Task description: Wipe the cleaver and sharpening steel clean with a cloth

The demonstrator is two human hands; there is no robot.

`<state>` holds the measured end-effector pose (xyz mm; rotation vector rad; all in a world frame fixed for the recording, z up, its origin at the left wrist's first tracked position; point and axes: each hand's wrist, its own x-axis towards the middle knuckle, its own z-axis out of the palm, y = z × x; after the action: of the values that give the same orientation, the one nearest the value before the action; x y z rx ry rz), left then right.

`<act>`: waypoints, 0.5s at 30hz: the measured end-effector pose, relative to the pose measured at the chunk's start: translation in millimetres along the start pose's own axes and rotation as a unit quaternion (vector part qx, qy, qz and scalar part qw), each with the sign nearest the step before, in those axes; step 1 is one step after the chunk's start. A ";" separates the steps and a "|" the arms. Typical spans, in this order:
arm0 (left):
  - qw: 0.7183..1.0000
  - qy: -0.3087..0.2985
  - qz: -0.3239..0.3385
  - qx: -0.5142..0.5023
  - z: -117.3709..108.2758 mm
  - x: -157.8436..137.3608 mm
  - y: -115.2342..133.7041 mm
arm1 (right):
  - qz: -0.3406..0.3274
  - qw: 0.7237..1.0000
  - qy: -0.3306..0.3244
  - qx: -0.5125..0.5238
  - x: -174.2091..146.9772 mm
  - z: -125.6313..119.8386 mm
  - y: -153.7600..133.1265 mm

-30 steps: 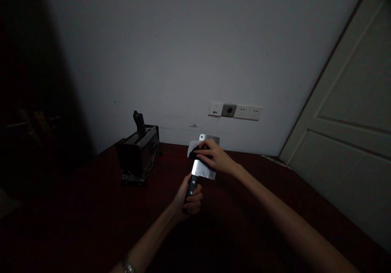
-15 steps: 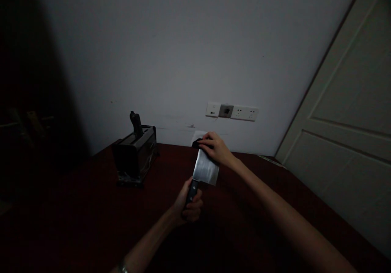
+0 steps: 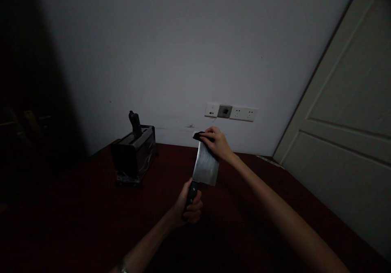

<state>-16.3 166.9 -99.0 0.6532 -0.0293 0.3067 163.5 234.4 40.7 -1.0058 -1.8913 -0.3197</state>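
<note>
My left hand [image 3: 190, 204] is wrapped round the black riveted handle of a cleaver [image 3: 205, 168], whose broad steel blade points up and away from me. At the blade's far end my right hand [image 3: 216, 143] pinches a dark cloth [image 3: 199, 136]. The cloth lies against the top of the blade and along its right side, partly hidden by my fingers. Both hands are held above a dark red tabletop [image 3: 171, 159].
Left on the table stands a dark knife block [image 3: 134, 153] with a black-handled knife [image 3: 135, 123] in its top. Behind is a pale wall [image 3: 171, 53] with a row of switches and sockets [image 3: 231, 112]. A panelled door [image 3: 336, 118] stands at the right.
My right hand has shifted slightly up and away with the cloth, baring more of the blade. The left hand keeps its hold on the cleaver. The view has turned a little.
</note>
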 end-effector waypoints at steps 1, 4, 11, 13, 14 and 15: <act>1.000 0.000 0.002 0.002 -0.6 0.0 -0.1 | -0.004 1.000 0.002 0.001 -4.2 1.0 -4.1; 1.000 -0.005 0.015 -0.005 -5.1 0.2 1.7 | -0.028 0.998 -0.046 0.022 -36.3 9.2 -31.4; 1.000 -0.002 0.014 0.004 -7.2 -0.6 4.5 | -0.037 0.995 -0.082 0.049 -58.8 6.6 -43.8; 1.000 -0.002 0.000 0.015 -3.3 -1.0 3.4 | -0.010 1.000 -0.016 0.016 -36.6 -5.5 -22.0; 1.000 -0.002 -0.005 0.019 -1.5 -1.2 2.8 | 0.007 1.000 0.013 0.004 -26.5 -11.6 -11.8; 1.000 0.000 -0.008 0.022 -0.1 -1.4 2.4 | 0.015 0.999 0.028 -0.004 -19.1 -16.7 -3.9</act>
<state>-18.4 168.4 -97.9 0.6974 -0.0180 0.2932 175.1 212.4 34.4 -1.0195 -1.8239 -0.3336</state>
